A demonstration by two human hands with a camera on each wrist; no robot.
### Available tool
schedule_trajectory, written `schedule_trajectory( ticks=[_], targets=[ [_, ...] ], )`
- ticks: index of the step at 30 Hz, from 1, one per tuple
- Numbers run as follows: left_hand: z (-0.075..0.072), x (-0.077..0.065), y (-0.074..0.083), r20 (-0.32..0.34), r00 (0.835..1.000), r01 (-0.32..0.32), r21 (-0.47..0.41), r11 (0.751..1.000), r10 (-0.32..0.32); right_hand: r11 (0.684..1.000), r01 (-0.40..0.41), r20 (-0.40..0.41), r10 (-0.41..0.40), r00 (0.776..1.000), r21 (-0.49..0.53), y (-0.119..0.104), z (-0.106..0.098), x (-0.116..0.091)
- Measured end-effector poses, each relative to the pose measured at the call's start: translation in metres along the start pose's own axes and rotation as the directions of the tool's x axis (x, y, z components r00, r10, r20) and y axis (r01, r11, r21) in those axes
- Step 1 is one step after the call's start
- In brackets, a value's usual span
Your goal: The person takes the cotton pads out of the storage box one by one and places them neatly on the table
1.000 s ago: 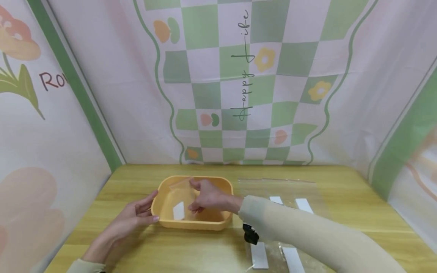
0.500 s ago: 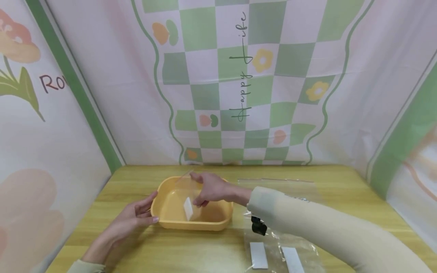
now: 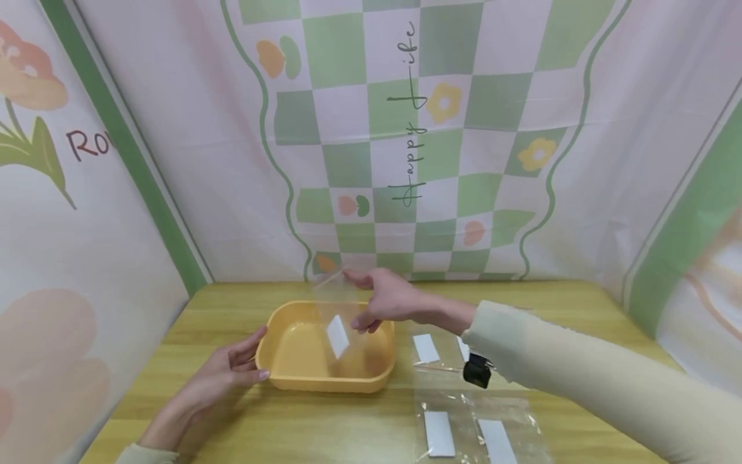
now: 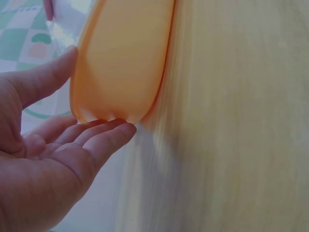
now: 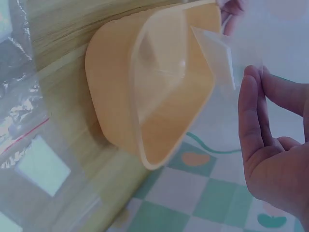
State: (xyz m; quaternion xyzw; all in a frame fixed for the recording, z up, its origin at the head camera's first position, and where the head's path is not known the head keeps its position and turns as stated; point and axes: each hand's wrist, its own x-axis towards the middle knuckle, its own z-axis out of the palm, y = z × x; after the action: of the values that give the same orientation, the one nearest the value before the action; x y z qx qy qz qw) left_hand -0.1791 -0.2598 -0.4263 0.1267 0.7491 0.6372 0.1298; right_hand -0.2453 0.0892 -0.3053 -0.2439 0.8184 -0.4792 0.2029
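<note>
My right hand (image 3: 394, 296) pinches a small clear plastic bag (image 3: 338, 336) with a white label patch, raised over the yellow plastic basin (image 3: 327, 385). In the right wrist view, thumb and fingertips meet on the edge of the bag (image 5: 217, 55), which hangs in front of the basin's opening. My left hand (image 3: 223, 370) touches the basin's left end with thumb and fingertips spread apart. Seen from the left wrist, its extended fingers (image 4: 108, 137) rest against the basin's outer wall (image 4: 123, 58).
Right of the basin, several clear bags with white labels (image 3: 439, 434) lie flat on the wooden table (image 3: 324, 425). My right forearm covers part of them. A patterned cloth (image 3: 440, 38) hangs behind the table's far edge.
My right hand has lifted the clear bag up out of the basin and moved it rightward. The left hand stays at the basin's left end, and the basin has barely moved.
</note>
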Motion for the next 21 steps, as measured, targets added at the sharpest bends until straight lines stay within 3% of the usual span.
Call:
schedule_trajectory(
  ticks=[11,21],
  targets=[
    [0.002,0.0,0.001,0.001,1.0,-0.004,0.008,1.0,0.004,1.0,0.003,0.009,-0.003,1.0,0.003,0.0,-0.032,-0.045],
    [0.003,-0.002,0.001,-0.007,1.0,-0.001,0.023,1.0,0.002,0.993,0.037,0.034,-0.041,0.999,0.116,0.02,-0.046,-0.083]
  ],
)
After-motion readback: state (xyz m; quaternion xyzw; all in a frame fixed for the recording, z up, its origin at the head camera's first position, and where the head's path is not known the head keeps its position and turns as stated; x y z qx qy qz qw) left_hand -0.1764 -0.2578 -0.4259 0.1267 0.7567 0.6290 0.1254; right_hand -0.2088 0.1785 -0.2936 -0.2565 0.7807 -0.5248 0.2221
